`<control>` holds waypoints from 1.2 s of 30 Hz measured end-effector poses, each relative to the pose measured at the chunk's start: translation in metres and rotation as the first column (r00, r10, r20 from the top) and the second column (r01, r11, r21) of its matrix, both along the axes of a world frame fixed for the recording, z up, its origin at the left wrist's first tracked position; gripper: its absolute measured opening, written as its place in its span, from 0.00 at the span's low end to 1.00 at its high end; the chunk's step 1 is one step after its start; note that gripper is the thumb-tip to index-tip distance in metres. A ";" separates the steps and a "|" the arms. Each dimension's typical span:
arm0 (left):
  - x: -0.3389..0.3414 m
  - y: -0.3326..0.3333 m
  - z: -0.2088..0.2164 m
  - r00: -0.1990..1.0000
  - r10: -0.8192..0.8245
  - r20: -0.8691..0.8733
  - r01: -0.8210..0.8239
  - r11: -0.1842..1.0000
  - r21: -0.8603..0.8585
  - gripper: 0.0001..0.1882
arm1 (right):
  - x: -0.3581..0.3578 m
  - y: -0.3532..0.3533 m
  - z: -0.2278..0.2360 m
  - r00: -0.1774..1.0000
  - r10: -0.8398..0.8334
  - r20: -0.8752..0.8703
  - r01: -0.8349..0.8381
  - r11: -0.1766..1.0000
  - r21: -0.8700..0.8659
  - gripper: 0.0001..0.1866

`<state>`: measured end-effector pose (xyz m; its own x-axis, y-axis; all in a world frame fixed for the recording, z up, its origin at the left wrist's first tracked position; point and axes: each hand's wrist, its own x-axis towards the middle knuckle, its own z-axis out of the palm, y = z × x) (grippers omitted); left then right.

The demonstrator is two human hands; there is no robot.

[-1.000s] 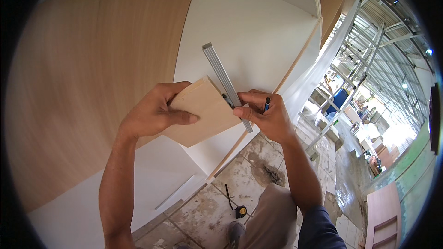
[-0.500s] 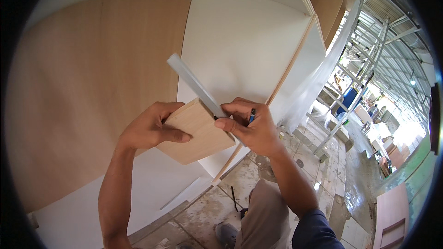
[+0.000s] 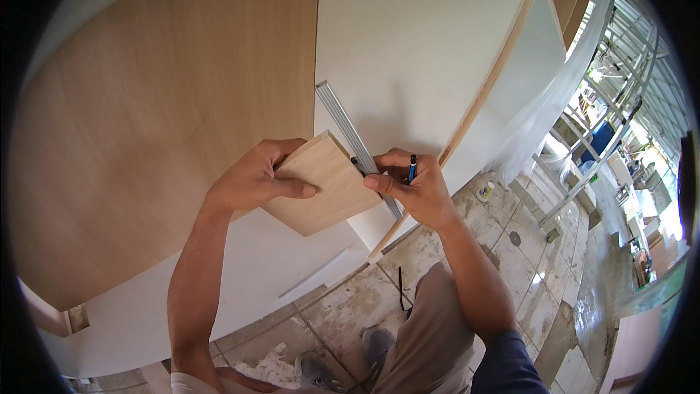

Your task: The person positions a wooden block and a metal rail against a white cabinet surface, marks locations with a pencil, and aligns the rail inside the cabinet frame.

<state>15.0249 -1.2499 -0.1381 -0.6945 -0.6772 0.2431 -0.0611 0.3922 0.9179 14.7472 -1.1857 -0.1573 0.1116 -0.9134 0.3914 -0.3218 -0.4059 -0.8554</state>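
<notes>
My left hand [image 3: 255, 177] grips a small light-wood board [image 3: 332, 190] by its left side, thumb on the face and fingers behind. Between the thumb and fingers of my right hand [image 3: 419, 190] is a long, grooved aluminium profile [image 3: 337, 113], tilted with its upper end to the left. It runs along the board's right edge, with a small dark piece between them that I cannot make out. A blue pen [image 3: 413, 168] is also tucked among the right fingers, pointing upward.
A large wood-faced panel [image 3: 182, 117] and a white panel [image 3: 408, 51] stand in front. A white strip [image 3: 313, 275] lies below. Dirty floor tiles [image 3: 350, 310], plastic sheeting [image 3: 529, 131] and a metal ladder [image 3: 594, 175] are at the right.
The aluminium profile has turned, so its grooved face now shows, and a slight gap appears between it and the board. The view has shifted downward and left. Both grips stay the same.
</notes>
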 end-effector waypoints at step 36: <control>-0.032 0.063 0.056 0.892 0.210 -0.400 -0.324 0.914 -0.244 0.21 | 0.018 0.025 0.121 0.905 -0.360 -0.225 0.073 0.655 -0.752 0.12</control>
